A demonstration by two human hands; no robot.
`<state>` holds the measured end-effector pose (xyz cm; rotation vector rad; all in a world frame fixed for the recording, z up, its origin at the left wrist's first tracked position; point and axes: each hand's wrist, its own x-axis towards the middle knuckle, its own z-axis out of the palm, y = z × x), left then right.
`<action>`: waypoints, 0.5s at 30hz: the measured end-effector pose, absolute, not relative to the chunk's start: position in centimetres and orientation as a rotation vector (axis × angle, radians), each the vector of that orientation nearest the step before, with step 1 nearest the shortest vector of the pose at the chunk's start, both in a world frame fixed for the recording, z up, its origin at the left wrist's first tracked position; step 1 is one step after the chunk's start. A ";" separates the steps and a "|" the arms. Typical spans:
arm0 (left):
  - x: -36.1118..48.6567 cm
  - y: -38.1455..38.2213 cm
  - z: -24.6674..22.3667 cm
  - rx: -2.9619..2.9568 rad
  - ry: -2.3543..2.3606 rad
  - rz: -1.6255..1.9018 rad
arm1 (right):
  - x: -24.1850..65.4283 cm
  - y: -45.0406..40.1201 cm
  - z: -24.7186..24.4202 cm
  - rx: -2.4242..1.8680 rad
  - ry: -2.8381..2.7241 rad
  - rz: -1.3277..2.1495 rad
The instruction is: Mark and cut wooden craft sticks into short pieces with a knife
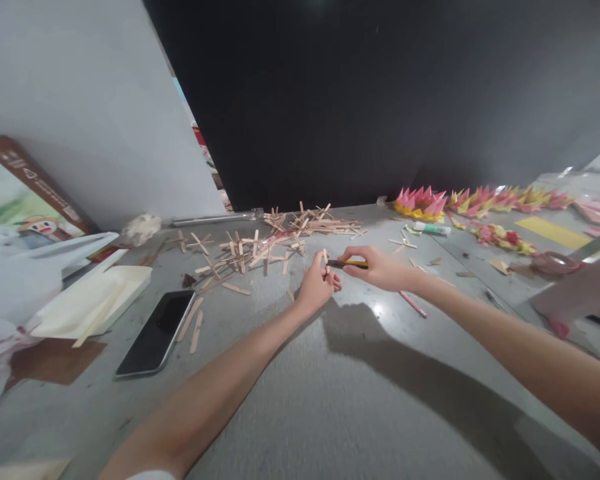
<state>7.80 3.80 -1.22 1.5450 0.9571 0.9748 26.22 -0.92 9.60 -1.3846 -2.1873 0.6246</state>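
My left hand [317,281] is closed on a small wooden stick [325,256], whose tip stands up from the fingers. My right hand [375,267] grips a yellow and black cutter [356,264]. The cutter's dark front end reaches the stick at my left fingers; its blade is too small to make out. Behind my hands, many wooden sticks [310,223] lie in a loose pile on the grey table [300,400], some joined in crosses. Two loose sticks [197,332] rest beside the phone.
A black phone [157,333] and a white tray [125,280] lie at left. Pink and yellow paper flowers [420,203] line the back right, near a glue stick [433,229], tape roll [557,262] and yellow paper [553,233]. A pencil [413,304] lies under my right forearm.
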 end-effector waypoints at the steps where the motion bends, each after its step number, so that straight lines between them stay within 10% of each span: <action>1: 7.8 3.9 -1.3 1.542 0.951 0.975 | 26.3 -0.3 10.3 -1.361 -2.224 0.631; 15: 7.6 4.3 -1.4 1.530 0.977 0.993 | 25.4 -2.4 8.0 -1.458 -2.190 0.536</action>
